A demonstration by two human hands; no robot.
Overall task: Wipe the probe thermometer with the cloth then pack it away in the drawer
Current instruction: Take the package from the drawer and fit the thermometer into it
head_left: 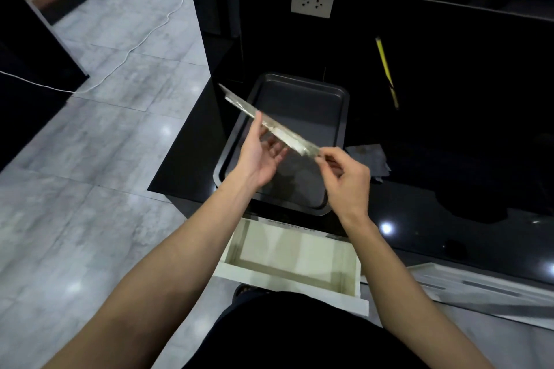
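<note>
A white cable [99, 78] trails over the grey floor [90, 159] at far left. Next comes the dark desk [186, 165], carrying a baking tray [335, 129]. Above the tray the left hand [257, 156] is raised with its palm turned up and fingers loosely spread; its thumb touches the long, flat, silvery thing, apparently the thermometer [269, 123] in a sleeve or wrapper, though blur makes that hard to tell. It slants from upper left down to the right hand [347, 177], whose thumb and fingertips pinch its lower end, probably so that the left can steady or slide along it. A grey cloth [368, 159] lies on the desk just beside the tray, unheld. Below, the white drawer [287, 275] stands pulled out, presumably ready to receive it. A yellow stick [386, 69] lies farther right.
</note>
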